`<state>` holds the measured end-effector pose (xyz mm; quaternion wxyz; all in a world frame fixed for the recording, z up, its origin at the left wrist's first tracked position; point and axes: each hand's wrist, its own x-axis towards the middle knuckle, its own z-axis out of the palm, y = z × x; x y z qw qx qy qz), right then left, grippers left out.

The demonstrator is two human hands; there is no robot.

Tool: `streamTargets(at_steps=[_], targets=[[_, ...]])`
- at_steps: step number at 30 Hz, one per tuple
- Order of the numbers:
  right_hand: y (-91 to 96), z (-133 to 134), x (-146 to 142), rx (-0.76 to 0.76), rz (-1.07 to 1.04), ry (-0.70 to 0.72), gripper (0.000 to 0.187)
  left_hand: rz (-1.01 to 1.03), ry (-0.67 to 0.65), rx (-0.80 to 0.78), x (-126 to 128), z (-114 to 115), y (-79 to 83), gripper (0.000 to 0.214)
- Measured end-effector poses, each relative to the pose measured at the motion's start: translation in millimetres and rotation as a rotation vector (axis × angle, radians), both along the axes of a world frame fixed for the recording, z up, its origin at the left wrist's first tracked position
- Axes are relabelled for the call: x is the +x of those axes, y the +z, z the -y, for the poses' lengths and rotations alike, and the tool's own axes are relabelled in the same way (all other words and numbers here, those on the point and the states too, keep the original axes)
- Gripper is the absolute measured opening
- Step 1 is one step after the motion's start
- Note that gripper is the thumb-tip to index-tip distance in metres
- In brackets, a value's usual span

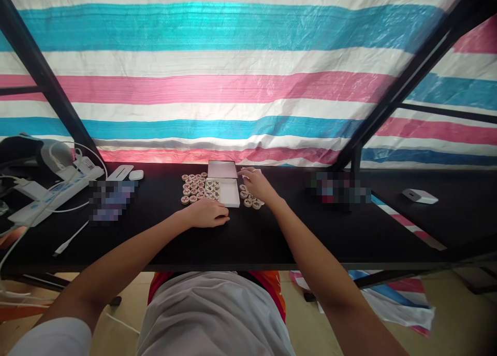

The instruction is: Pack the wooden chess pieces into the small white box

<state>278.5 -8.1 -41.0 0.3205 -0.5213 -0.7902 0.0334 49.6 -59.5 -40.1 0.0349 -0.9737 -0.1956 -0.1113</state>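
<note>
Fingers on my left hand are loosely curled, right hand half-bent, can't tell if either's gripping. Dead center of frame: shallow white box, pale round black-lettered pieces inside.

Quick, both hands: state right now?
Left hand: loosely curled near the box; any hold can't be told.
Right hand: by the box's right side; open or closed can't be told.

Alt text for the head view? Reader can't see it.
Person's left hand at the near edge of an open white box part-filled with round pieces, right hand by its right side. More lie either side on the black desk; striped sheeting behind.
</note>
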Motion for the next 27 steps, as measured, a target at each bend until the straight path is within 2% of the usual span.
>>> streamTargets(at_steps=[4,6,8,13,23,27], targets=[[8.3,1.1,32.1,-0.260,0.057,-0.089,0.027,-0.019,0.005,-0.005,-0.1,-0.2,0.9,0.026],[6.1,0.1,40.8,-0.381,0.067,-0.087,0.029,-0.020,0.011,-0.009,0.1,-0.1,1.4,0.024],[1.9,-1.4,42.7,-0.434,0.076,-0.070,0.033,-0.017,0.013,-0.014,0.2,0.1,1.8,0.024],[-5.6,-3.3,31.3,-0.354,0.132,-0.034,0.032,-0.017,0.000,-0.014,-0.2,0.3,1.9,0.024],[-18.3,-8.4,16.9,-0.256,0.140,-0.066,0.024,-0.034,0.017,0.000,0.4,1.6,3.4,0.023],[-12.2,-5.0,16.7,-0.180,0.067,-0.110,0.022,-0.046,0.020,0.004,0.8,3.2,5.4,0.023]])
